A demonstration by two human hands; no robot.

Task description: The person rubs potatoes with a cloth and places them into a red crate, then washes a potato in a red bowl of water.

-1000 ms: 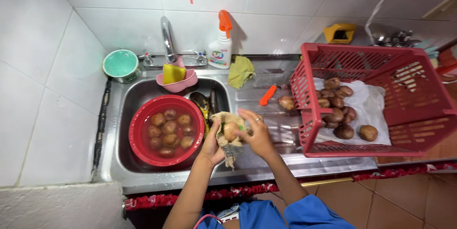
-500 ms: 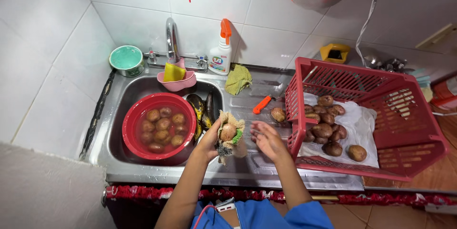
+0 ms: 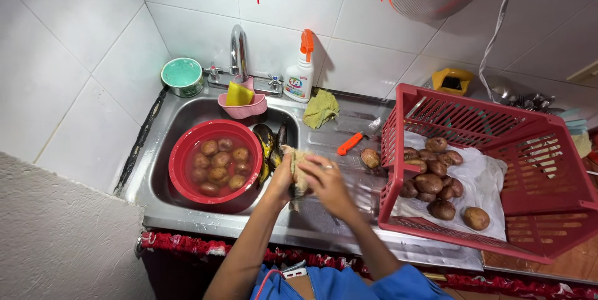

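Observation:
My left hand (image 3: 281, 181) cups a tan scrubbing cloth (image 3: 298, 174) over the sink's edge, and a potato is wrapped inside it, hidden now. My right hand (image 3: 325, 178) lies on top of the cloth and presses on the potato. To the left, a red bowl (image 3: 181, 158) of water holds several potatoes (image 3: 218, 164). A red plastic basket (image 3: 498, 169) to the right holds more potatoes (image 3: 434, 183) on a white cloth. One loose potato (image 3: 370, 158) rests on the draining board beside the basket.
An orange-handled knife (image 3: 352, 141) lies on the steel draining board (image 3: 349, 125). Behind the sink are a tap (image 3: 237, 51), pink sponge holder (image 3: 242, 104), spray bottle (image 3: 299, 76), yellow rag (image 3: 320, 107) and green cup (image 3: 182, 76). Dark dishes (image 3: 268, 141) sit in the sink.
My right hand, lifted off half a second ago, has come back down on the potato in the cloth, covering it. The camera has shifted slightly.

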